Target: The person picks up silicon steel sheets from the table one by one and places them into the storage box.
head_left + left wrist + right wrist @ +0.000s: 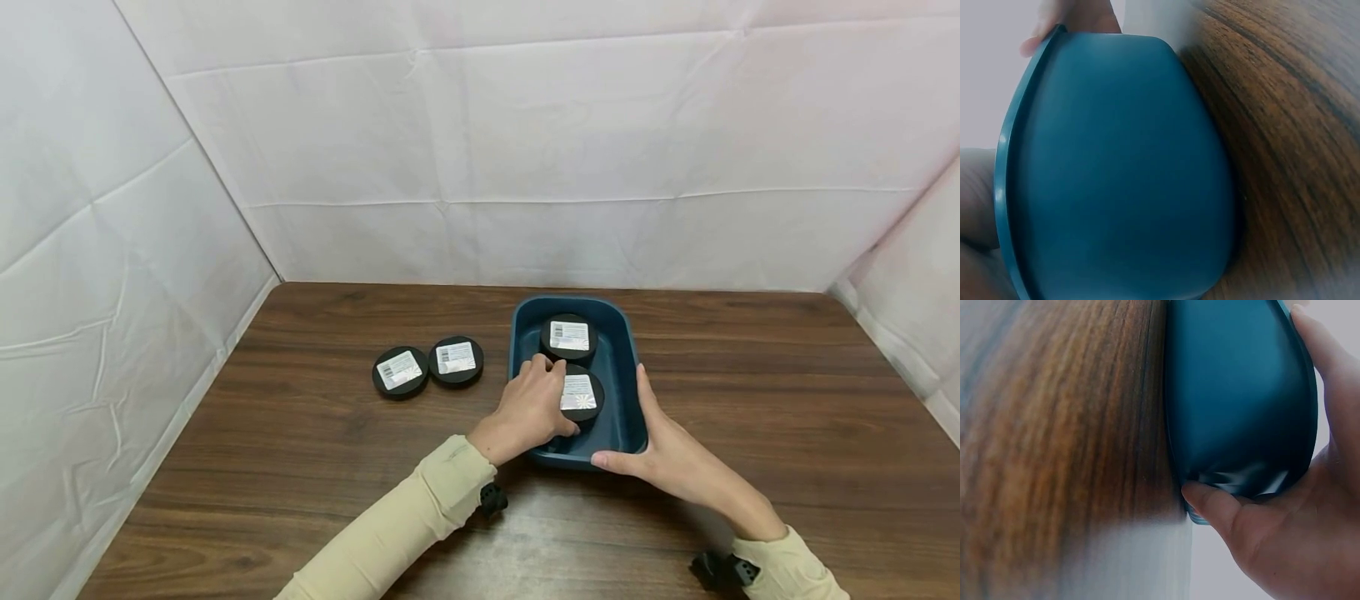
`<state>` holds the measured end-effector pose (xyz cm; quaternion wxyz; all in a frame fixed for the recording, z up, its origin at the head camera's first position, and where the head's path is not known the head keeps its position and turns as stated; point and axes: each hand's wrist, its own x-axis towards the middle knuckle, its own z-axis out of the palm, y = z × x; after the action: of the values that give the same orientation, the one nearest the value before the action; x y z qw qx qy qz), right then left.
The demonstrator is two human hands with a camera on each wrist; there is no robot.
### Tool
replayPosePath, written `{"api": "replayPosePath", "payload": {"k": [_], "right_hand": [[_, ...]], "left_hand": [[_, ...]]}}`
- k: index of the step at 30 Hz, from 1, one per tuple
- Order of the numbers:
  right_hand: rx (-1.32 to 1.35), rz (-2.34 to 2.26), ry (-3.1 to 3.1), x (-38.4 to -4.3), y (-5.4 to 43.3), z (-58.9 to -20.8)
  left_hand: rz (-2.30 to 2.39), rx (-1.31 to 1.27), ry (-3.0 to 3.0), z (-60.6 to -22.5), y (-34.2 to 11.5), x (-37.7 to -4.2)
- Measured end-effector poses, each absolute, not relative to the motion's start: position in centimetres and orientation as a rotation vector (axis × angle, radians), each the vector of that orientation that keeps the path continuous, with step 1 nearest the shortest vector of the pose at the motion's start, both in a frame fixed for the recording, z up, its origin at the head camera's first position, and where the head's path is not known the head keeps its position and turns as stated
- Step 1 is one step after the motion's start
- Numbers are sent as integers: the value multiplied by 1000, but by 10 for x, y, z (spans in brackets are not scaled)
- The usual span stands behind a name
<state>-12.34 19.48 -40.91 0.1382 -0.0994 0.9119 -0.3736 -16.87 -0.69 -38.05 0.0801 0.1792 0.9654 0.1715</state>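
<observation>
A deep blue plastic tray stands on the table with two flat round black discs in it, each with a white barcode label. My left hand reaches over the tray's left rim and grips the nearer disc at its left side, thumb in front and fingers behind. The farther disc lies at the tray's back end. With my right hand I hold the tray's near right corner, thumb at the front wall and fingers along the right side. In the left wrist view the tray wall hides the discs.
Two more labelled black discs, a left one and a right one, lie side by side on the wooden table, left of the tray. White cloth walls stand behind and at both sides.
</observation>
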Motion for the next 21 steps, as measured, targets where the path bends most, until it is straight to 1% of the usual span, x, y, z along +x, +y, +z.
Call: {"api": "replayPosePath", "payload": {"k": [21], "right_hand": [[-285,-1086,2637,-123,194,-410]], "left_hand": [[416,604,2921,-381,-9,-165]]}}
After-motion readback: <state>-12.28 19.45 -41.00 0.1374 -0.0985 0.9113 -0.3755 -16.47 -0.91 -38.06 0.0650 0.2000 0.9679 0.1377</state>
